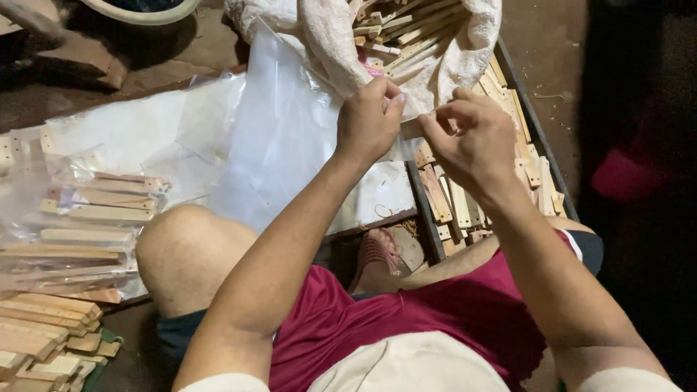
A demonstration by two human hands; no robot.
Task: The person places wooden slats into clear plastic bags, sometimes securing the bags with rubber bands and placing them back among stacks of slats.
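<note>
My left hand (369, 120) pinches the top edge of a clear plastic bag (279, 138) that hangs down over the floor sheet. My right hand (472, 141) is just to its right, fingers closed on the same bag opening and on a small pale wooden piece (411, 128) between the two hands. Behind my hands a white cloth sack (465, 62) lies open, filled with several thin wooden sticks (406, 29).
A shallow dark tray (541, 152) on the right holds several flat wooden pieces. At left lie packed clear bags of wooden pieces (87, 218) and a stack of loose ones (43, 334). My bare knee (181, 247) and sandalled foot (377, 254) sit below the hands.
</note>
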